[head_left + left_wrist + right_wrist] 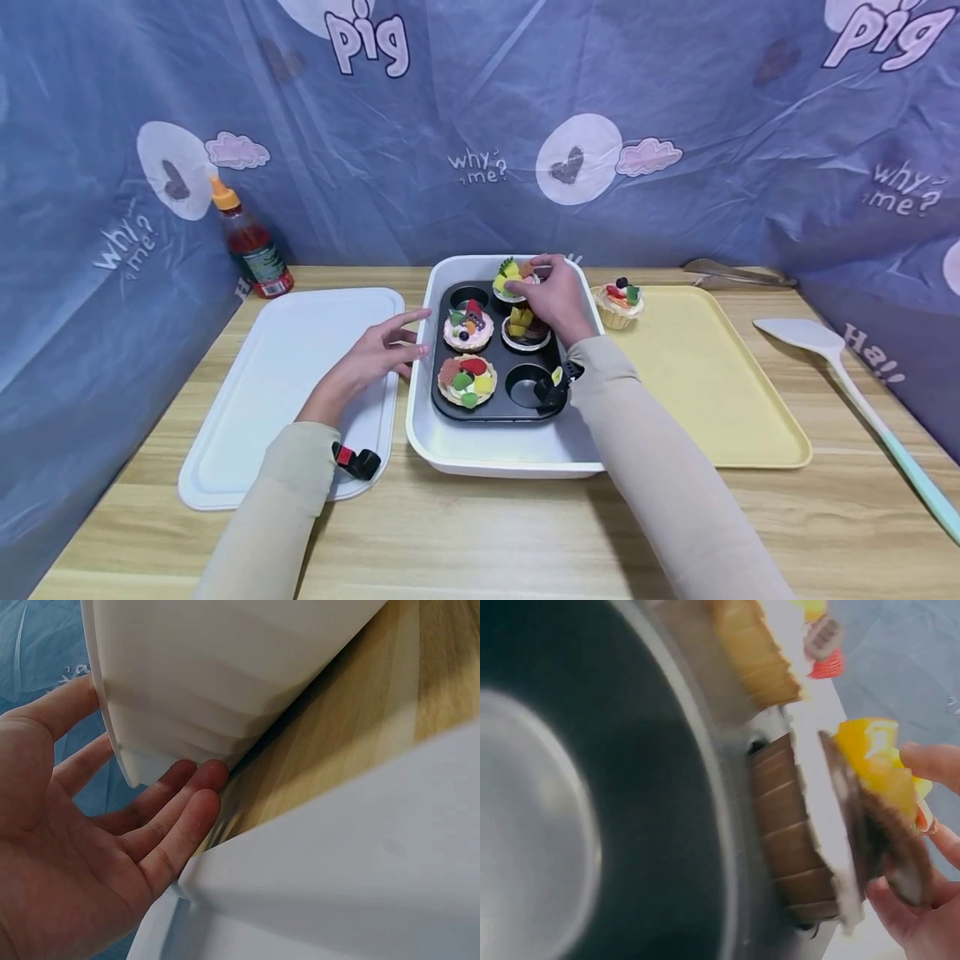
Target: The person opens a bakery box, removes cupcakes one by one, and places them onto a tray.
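Note:
A black muffin tin [487, 412] lies inside a white rectangular bin [510, 460]. At its back right cup, my right hand [558, 296] pinches a fruit tart [509, 279] topped in yellow and green. A chocolate tart [527, 329] with yellow pieces sits just in front, and the right wrist view shows its brown ridged side [791, 825] close by. In the left column are a pink-cream tart [468, 327] and a larger fruit tart [467, 382]. My left hand [378, 354] is at the bin's left side, its fingers loosely extended along the rim and outer wall.
A white tray [292, 367] lies left of the bin. To the right, a berry-topped tart [619, 302] stands on a yellow tray [705, 392]. Beyond are a white-and-mint spatula [847, 375] and a metal utensil [735, 272]. A sauce bottle [255, 250] stands back left against the blue cloth.

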`<state>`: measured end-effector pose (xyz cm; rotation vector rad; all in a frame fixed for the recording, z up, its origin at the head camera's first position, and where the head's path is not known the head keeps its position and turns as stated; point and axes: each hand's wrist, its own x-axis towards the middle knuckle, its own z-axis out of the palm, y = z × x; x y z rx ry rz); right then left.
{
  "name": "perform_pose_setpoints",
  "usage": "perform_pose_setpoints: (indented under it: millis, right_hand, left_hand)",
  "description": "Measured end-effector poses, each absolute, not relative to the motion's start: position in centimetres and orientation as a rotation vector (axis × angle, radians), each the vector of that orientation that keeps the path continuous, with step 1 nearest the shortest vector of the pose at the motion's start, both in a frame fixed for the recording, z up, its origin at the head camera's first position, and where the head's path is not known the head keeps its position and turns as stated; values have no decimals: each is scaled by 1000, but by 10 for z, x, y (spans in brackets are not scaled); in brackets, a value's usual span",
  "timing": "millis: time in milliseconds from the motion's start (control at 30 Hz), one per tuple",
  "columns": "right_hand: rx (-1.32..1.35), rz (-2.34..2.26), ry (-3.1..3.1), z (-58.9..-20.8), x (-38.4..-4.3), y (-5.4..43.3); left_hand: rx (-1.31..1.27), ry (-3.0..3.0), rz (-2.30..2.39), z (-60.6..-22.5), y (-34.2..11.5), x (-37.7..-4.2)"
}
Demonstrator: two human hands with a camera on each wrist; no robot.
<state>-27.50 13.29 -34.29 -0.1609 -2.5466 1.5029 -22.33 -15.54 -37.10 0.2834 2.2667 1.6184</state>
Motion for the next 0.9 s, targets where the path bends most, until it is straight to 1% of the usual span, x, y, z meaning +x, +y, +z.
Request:
perform_pose_setpoints:
  millis: [333, 700, 900]
  right_hand:
    - [-132, 1629, -2517, -330, -268, 141]
    - [-87, 1651, -2509, -325, -264, 149]
    - [-125, 1669, -2487, -322, -261, 153]
  left_hand:
    - [281, 2276, 1605, -371, -155, -222]
    - [258, 2288, 1600, -372, -154, -223]
    - [268, 2291, 1595, -372, -155, -223]
